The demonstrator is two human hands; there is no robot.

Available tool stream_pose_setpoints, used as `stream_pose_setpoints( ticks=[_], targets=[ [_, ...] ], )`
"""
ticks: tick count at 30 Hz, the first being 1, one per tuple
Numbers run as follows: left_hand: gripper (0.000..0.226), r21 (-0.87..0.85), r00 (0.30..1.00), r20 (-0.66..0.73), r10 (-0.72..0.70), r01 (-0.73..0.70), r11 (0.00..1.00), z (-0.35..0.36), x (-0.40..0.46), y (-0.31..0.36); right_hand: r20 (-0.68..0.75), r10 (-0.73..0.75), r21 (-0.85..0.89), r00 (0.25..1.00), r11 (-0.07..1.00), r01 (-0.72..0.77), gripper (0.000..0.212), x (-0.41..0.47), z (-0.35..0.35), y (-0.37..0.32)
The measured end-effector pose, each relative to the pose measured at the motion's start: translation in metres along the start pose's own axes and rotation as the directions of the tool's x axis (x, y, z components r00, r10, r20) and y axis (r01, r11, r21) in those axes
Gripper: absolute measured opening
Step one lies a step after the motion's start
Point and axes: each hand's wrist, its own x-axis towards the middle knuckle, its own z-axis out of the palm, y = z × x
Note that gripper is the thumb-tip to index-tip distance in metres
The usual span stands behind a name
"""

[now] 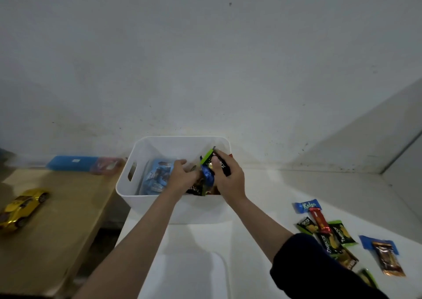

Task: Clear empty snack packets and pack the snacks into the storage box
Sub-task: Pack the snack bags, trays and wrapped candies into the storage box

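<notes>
A white storage box (146,205) stands on the white table against the wall, with snack packets inside, among them a light blue pack (155,177). Both my hands reach into it. My right hand (228,177) grips a black-and-green snack packet (211,159) over the box's right side, with a blue wrapper (208,175) just below it. My left hand (182,175) lies among the packets in the box's middle, fingers curled; what it holds is hidden. Several loose snack packets (328,232) lie on the table at the right.
A white lid (182,276) lies on the table in front of the box. To the left stands a wooden table (57,230) with a gold toy car (22,207) and a blue case (75,162). Bare wall rises behind.
</notes>
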Motion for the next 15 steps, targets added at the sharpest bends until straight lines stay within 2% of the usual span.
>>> stream_pose_setpoints(
  ticks=[3, 7, 9, 12, 14, 15],
  targets=[
    [0.059, 0.016, 0.989, -0.149, 0.004, -0.002, 1.0, 0.008, -0.008, 0.005, 0.061, 0.052, 0.0, 0.997, 0.999, -0.052, 0.038, 0.001, -0.005, -0.006],
    [0.053, 0.013, 0.962, -0.261, 0.074, -0.073, 0.997, 0.021, -0.026, 0.012, 0.112, 0.092, 0.037, 0.989, 0.995, -0.097, 0.043, 0.0, -0.014, -0.017],
    [0.046, 0.092, 0.929, -0.314, 0.197, -0.177, 0.98, 0.03, -0.043, 0.01, 0.076, 0.104, 0.067, 0.992, 0.992, -0.109, 0.043, -0.008, -0.027, -0.023],
    [0.028, 0.184, 0.827, -0.344, 0.445, -0.405, 0.895, 0.055, -0.082, -0.006, -0.024, 0.129, 0.09, 0.991, 0.988, -0.127, 0.04, -0.036, -0.062, -0.022],
    [0.023, 0.217, 0.775, -0.334, 0.537, -0.492, 0.843, 0.082, -0.111, -0.026, -0.1, 0.147, 0.038, 0.984, 0.989, -0.144, 0.036, -0.063, -0.092, -0.005],
    [0.023, 0.225, 0.776, -0.306, 0.552, -0.505, 0.834, 0.097, -0.126, -0.037, -0.139, 0.162, -0.006, 0.977, 0.986, -0.165, 0.035, -0.078, -0.109, 0.008]
  ],
)
